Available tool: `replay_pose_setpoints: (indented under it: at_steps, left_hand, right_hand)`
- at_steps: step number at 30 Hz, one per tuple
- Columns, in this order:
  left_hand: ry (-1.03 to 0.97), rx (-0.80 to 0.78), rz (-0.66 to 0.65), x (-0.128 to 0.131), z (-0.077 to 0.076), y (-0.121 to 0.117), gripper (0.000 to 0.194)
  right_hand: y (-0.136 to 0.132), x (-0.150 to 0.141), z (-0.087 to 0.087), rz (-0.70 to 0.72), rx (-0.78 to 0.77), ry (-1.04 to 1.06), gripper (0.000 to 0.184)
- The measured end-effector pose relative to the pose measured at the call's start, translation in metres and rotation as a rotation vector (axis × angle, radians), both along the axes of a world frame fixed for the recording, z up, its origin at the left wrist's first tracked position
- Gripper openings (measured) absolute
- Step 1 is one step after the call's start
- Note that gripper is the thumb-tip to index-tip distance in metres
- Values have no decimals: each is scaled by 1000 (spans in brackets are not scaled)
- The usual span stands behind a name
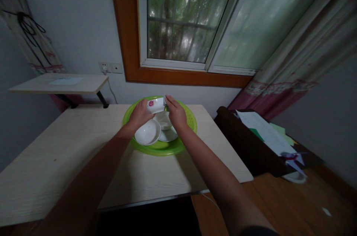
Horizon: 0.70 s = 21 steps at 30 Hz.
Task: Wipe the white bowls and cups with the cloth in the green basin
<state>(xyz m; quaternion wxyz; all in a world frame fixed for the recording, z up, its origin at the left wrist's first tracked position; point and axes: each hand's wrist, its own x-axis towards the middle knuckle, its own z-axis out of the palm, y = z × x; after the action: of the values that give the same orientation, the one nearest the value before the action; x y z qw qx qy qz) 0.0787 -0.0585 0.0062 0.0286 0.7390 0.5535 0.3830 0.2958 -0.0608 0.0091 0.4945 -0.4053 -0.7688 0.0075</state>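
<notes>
A white bowl with a pink flower (155, 105) is held on its side above a green plastic basket (158, 150). My left hand (140, 115) is closed around its left end. At the bowl's right end, my right hand (176, 111) has its fingers close together, tips near the rim. A small greyish patch shows by these fingertips; I cannot make out what it is. Below the hands, inside the basket, are a shallow white bowl (147, 132), a deeper white bowl (162, 120) partly hidden by the held one, and a white plate (169, 135) underneath.
The basket stands on a pale wooden table (69, 146) against the wall, under a window (181, 16). A raised shelf (30, 83) stands at the table's left. A dark brown piece of furniture (240, 139) with papers (262, 132) is to the right.
</notes>
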Motion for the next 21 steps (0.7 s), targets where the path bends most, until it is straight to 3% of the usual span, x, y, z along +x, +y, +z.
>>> replay_pose_setpoints:
  at_steps: [6, 15, 21]
  left_hand:
    - [-5, -15, 10, -1, -1, 1, 41]
    - [95, 33, -100, 0, -2, 2, 26]
    - [59, 9, -42, 2, 2, -2, 30]
  right_hand:
    - [-1, 1, 1, 24, 3, -13, 61]
    - [-18, -16, 7, 254, 72, -266, 54]
    - [-7, -8, 3, 105, 41, -111, 70]
